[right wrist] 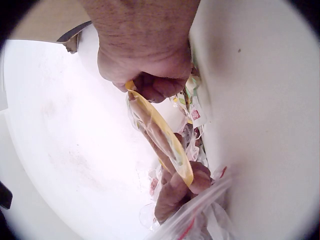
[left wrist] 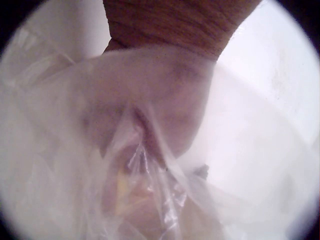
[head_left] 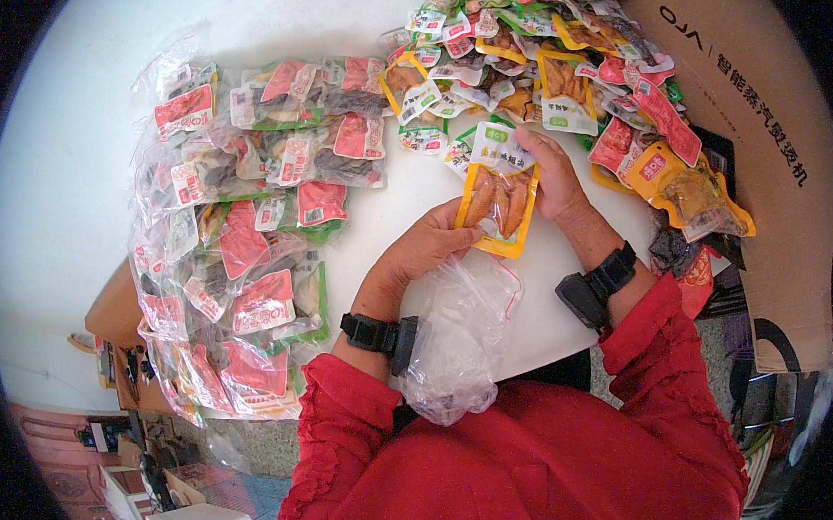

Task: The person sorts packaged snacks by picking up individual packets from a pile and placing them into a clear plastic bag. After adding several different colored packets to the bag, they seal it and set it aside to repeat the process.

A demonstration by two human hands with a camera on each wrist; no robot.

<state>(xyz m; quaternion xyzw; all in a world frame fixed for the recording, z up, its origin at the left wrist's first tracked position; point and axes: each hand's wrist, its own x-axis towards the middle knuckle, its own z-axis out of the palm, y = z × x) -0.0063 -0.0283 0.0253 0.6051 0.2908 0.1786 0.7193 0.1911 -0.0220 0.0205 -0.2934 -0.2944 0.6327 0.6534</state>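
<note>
A yellow-edged food pouch [head_left: 500, 191] with brown pieces behind its clear window is held upright between both hands over the table. The left hand [head_left: 426, 245] pinches its lower left edge, thumb on the front. At its upper right edge the right hand [head_left: 552, 178] grips it; the right wrist view shows the pouch [right wrist: 162, 132] edge-on, with the right hand's fingers [right wrist: 159, 86] curled at one end. A clear plastic bag [head_left: 460, 327] with a red seal line hangs below the left hand, and its film [left wrist: 145, 115] covers much of the left wrist view.
Bagged packs with red labels [head_left: 264, 300] lie in rows on the left of the white table [head_left: 372, 212]. Loose pouches [head_left: 499, 68] are heaped at the back right, with a yellow pouch [head_left: 694, 193] at the right edge. A large cardboard box [head_left: 767, 99] stands at the right.
</note>
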